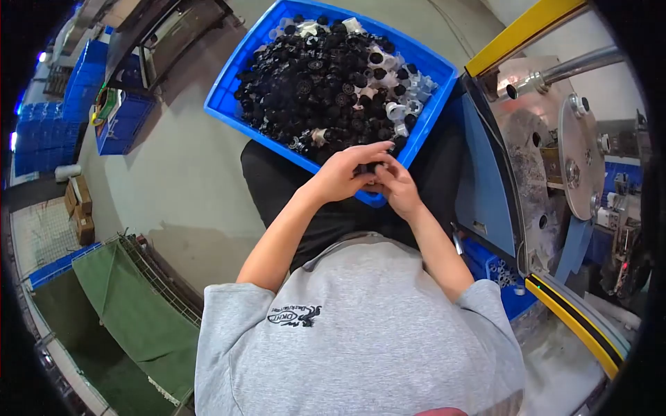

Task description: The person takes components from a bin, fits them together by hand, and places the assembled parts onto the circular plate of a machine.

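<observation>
Grip of left hand point(341, 173) and right hand point(399, 186) together encloses a small dark part point(366, 168), mostly hidden.

A heathered grey, short-sleeved fabric shirt point(388, 312) is carrying a small black print point(295, 316) of lettering and an oval on its left chest; black trousers point(267, 182) are covering the legs.
</observation>
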A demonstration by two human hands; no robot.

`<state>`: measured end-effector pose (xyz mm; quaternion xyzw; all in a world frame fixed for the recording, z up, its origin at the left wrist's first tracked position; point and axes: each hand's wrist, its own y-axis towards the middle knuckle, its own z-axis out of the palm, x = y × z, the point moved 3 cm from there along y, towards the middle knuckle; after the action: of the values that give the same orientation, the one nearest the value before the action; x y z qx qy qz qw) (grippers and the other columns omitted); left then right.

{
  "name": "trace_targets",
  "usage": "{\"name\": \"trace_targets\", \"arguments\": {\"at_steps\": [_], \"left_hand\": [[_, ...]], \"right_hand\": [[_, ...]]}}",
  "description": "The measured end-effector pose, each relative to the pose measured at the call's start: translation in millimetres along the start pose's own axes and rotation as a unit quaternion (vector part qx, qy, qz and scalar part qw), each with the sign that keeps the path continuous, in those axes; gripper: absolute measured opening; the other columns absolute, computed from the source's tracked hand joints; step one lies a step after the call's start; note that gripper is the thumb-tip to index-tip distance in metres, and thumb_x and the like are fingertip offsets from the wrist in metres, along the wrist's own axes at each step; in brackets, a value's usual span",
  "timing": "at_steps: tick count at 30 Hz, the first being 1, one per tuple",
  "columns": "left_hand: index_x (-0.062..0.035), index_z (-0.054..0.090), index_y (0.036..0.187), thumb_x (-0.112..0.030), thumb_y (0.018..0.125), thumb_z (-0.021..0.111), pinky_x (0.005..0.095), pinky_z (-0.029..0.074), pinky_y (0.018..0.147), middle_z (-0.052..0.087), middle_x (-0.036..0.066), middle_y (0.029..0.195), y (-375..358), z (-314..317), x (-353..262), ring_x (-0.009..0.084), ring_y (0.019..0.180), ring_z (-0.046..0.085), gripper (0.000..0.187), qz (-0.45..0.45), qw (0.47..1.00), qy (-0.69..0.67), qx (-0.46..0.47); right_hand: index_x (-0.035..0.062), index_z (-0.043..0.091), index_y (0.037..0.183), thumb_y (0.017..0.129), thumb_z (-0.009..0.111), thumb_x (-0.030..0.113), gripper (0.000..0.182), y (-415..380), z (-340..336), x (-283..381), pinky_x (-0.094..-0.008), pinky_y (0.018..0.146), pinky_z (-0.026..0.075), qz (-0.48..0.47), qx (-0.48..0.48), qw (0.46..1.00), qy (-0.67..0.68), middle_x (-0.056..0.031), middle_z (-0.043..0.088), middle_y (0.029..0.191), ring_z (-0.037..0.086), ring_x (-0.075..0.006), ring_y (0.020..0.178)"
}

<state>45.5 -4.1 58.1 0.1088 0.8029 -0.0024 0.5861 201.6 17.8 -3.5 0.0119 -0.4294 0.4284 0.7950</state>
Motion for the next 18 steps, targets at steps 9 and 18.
{"name": "trace_targets", "arguments": {"at_steps": [9,18], "left_hand": [[-0.0092,0.066,0.125,-0.006,0.066,0.078,0.0404,0.048,0.093,0.067,0.009,0.121,5,17,-6,0.0285,0.104,0.063,0.061,0.126,0.966,0.215,0.077],[-0.0065,0.069,0.108,-0.012,0.078,0.071,0.0403,0.048,0.09,0.068,0.01,0.109,1,-42,68,0.0315,0.098,0.064,0.03,-0.009,0.918,0.394,-0.051]], "right_hand": [[0.0062,0.056,0.13,0.099,0.059,0.011,0.032,-13,-18,-16,-0.0278,0.08,0.055,-0.03,-0.11,0.98,-0.162,-0.0092,0.065,0.11,0.064,-0.0175,0.092],[0.0073,0.065,0.118,0.093,0.066,0.018,0.027,-64,-52,102,-0.0288,0.087,0.046,-0.175,-0.237,0.858,-0.422,-0.0041,0.069,0.106,0.061,-0.0154,0.091]]}}
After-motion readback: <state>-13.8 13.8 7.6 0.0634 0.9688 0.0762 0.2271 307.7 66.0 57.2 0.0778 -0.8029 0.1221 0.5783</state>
